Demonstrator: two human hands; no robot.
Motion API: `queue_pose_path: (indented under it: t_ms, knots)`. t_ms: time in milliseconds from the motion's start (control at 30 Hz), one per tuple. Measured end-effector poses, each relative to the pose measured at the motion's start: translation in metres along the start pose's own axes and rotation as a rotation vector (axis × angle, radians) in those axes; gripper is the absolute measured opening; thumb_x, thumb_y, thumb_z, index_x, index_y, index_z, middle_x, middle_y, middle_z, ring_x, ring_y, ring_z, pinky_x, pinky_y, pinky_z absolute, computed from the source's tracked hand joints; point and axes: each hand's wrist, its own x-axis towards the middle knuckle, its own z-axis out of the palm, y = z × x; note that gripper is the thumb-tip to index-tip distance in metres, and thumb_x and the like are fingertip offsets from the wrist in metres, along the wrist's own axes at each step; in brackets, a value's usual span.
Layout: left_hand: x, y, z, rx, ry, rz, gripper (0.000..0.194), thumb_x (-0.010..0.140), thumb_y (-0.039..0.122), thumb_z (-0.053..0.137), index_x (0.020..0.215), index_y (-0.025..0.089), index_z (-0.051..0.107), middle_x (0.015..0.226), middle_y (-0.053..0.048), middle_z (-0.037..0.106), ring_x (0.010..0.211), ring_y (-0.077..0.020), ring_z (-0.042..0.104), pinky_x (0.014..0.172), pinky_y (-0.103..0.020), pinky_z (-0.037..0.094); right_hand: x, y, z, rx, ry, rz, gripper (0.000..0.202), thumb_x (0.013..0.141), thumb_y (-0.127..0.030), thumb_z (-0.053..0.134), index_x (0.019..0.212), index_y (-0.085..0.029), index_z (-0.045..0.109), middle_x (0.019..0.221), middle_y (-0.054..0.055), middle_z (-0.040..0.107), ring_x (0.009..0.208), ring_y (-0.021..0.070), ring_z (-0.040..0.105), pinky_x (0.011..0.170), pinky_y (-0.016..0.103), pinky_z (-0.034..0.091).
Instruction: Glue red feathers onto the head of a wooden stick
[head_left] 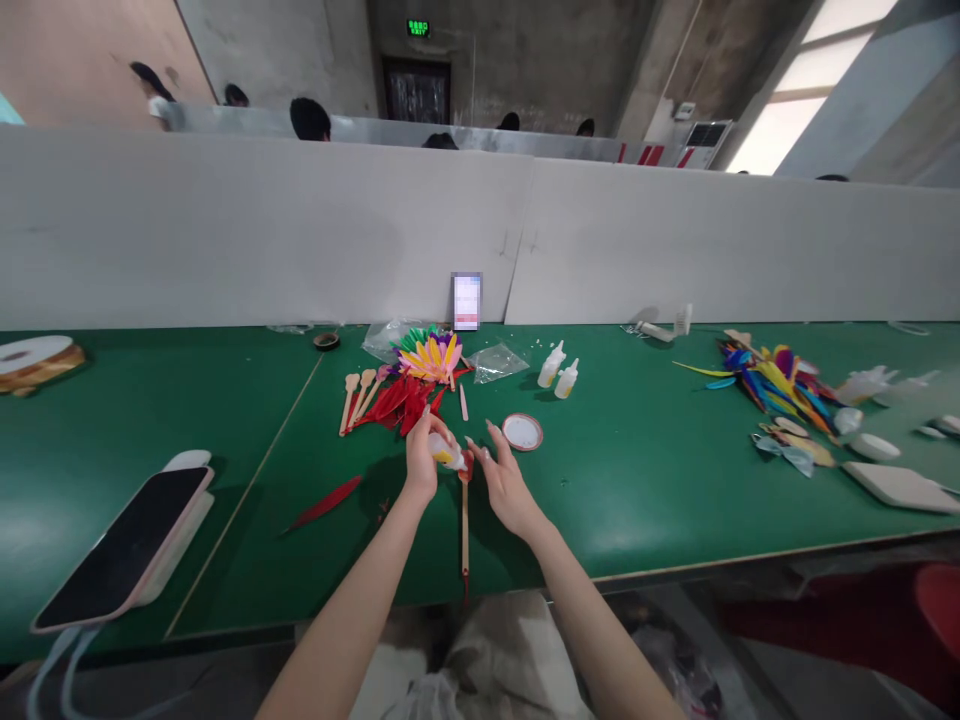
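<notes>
My left hand point(422, 462) is wrapped round a small white glue bottle point(445, 452), tilted so its nozzle points at the red-covered head of a wooden stick point(465, 520). The stick lies upright in view, its handle toward me, with a red cord at the lower end. To its right, my right hand point(510, 485) has its fingers apart, the tips close to the stick's head; whether they touch it I cannot tell. A single red feather point(328, 503) lies left of my left hand. Beyond my hands are a heap of red feathers point(397, 402) and several wooden sticks point(349, 400).
Two glue bottles point(567, 379) and a round white lid point(522, 432) stand or lie to the right. A phone point(466, 302) leans on the white partition point(300, 230). Coloured feathers point(780, 385) lie far right; a dark-screened device point(127, 545) sits left.
</notes>
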Motion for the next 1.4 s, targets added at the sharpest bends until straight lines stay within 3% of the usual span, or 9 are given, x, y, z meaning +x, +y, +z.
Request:
queue_pose_path:
  t_ms: [67, 167, 400, 833, 967, 1100, 1200, 1400]
  knots:
    - [0.002, 0.000, -0.005, -0.039, -0.007, -0.016, 0.041, 0.079, 0.045, 0.047, 0.048, 0.018, 0.047, 0.044, 0.003, 0.048, 0.041, -0.0100, 0.050, 0.048, -0.023, 0.041, 0.002, -0.002, -0.004, -0.116, -0.088, -0.084, 0.047, 0.095, -0.039, 0.023, 0.128, -0.023, 0.050, 0.150, 0.004, 0.021, 0.137, 0.0235, 0.018, 0.110, 0.042, 0.021]
    - [0.005, -0.002, -0.010, -0.047, 0.007, -0.002, 0.039, 0.079, 0.043, 0.048, 0.049, 0.018, 0.047, 0.045, 0.003, 0.049, 0.041, -0.0104, 0.050, 0.047, -0.023, 0.041, 0.003, -0.001, -0.006, -0.194, -0.136, -0.121, 0.045, 0.095, -0.035, 0.022, 0.131, -0.024, 0.046, 0.151, 0.003, 0.016, 0.137, 0.0235, 0.016, 0.110, 0.043, 0.021]
    - [0.007, -0.003, -0.013, -0.009, 0.025, 0.023, 0.038, 0.079, 0.042, 0.049, 0.050, 0.018, 0.047, 0.043, 0.003, 0.050, 0.040, -0.0119, 0.052, 0.047, -0.023, 0.041, -0.001, 0.000, -0.008, -0.267, -0.090, -0.095, 0.043, 0.095, -0.033, 0.024, 0.129, -0.025, 0.049, 0.149, 0.002, 0.022, 0.137, 0.0229, 0.017, 0.110, 0.043, 0.022]
    - [0.008, -0.008, -0.020, -0.002, 0.030, 0.035, 0.035, 0.079, 0.038, 0.048, 0.051, 0.018, 0.047, 0.043, 0.003, 0.051, 0.042, -0.0124, 0.054, 0.047, -0.023, 0.042, -0.004, 0.003, -0.002, -0.330, -0.074, -0.098, 0.042, 0.095, -0.031, 0.025, 0.131, -0.025, 0.047, 0.149, 0.004, 0.022, 0.136, 0.0238, 0.020, 0.108, 0.045, 0.023]
    - [0.009, -0.008, -0.021, 0.000, 0.045, 0.035, 0.035, 0.078, 0.040, 0.049, 0.051, 0.018, 0.046, 0.043, 0.003, 0.051, 0.042, -0.0119, 0.053, 0.048, -0.023, 0.043, -0.005, 0.002, -0.004, -0.062, -0.011, -0.007, 0.044, 0.094, -0.039, 0.028, 0.128, -0.024, 0.050, 0.147, 0.004, 0.026, 0.136, 0.0235, 0.018, 0.111, 0.046, 0.017]
    - [0.006, -0.005, -0.019, 0.056, 0.052, 0.056, 0.038, 0.079, 0.046, 0.048, 0.053, 0.018, 0.046, 0.045, 0.003, 0.050, 0.043, -0.0124, 0.054, 0.047, -0.024, 0.043, -0.013, -0.009, -0.017, 0.644, -0.032, 0.249, 0.047, 0.092, -0.050, 0.026, 0.128, -0.029, 0.050, 0.142, 0.002, 0.038, 0.134, 0.0203, 0.026, 0.110, 0.044, 0.022]
    - [0.002, -0.003, -0.016, 0.137, 0.064, 0.136, 0.041, 0.082, 0.048, 0.045, 0.053, 0.019, 0.045, 0.044, 0.003, 0.050, 0.042, -0.0124, 0.054, 0.047, -0.024, 0.043, -0.023, -0.022, -0.032, 1.073, -0.069, 0.317, 0.040, 0.090, -0.049, 0.039, 0.120, -0.029, 0.057, 0.137, 0.002, 0.045, 0.130, 0.0210, 0.036, 0.108, 0.042, 0.026]
    - [-0.004, -0.003, -0.014, 0.400, 0.082, 0.384, 0.041, 0.088, 0.044, 0.037, 0.057, 0.019, 0.047, 0.049, 0.002, 0.049, 0.044, -0.0111, 0.050, 0.050, -0.024, 0.041, -0.029, -0.041, -0.042, 1.303, -0.096, 0.386, 0.040, 0.081, -0.051, 0.055, 0.107, -0.024, 0.066, 0.115, 0.007, 0.064, 0.114, 0.0235, 0.054, 0.104, 0.043, 0.033]
